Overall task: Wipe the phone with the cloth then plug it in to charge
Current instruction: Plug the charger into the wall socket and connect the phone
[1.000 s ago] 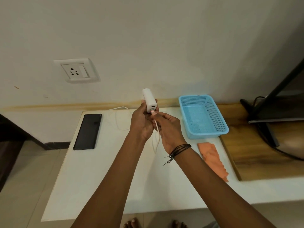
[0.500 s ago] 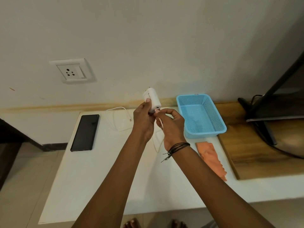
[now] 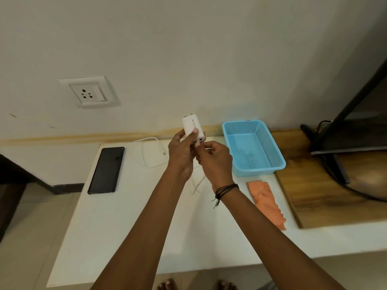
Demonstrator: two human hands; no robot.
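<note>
Both hands were up over the white table (image 3: 117, 237), joining cable to charger.

The left hand (image 3: 181, 158) gripped the white charger adapter (image 3: 192, 127), prongs upward, while the right hand (image 3: 215, 162) pinched the white cable (image 3: 146, 151) end at its port. The black phone (image 3: 106, 170) lay flat at the table's left, well apart; the orange cloth (image 3: 267, 200) lay at the right, near the blue basket (image 3: 272, 147). The wall socket (image 3: 89, 93) sat above the phone.

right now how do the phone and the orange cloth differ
The phone is black, flat and rigid, lying at the table's left edge; the orange cloth is soft and rumpled, near the right edge below the blue basket. Both rest on the white table, untouched by either hand.
</note>
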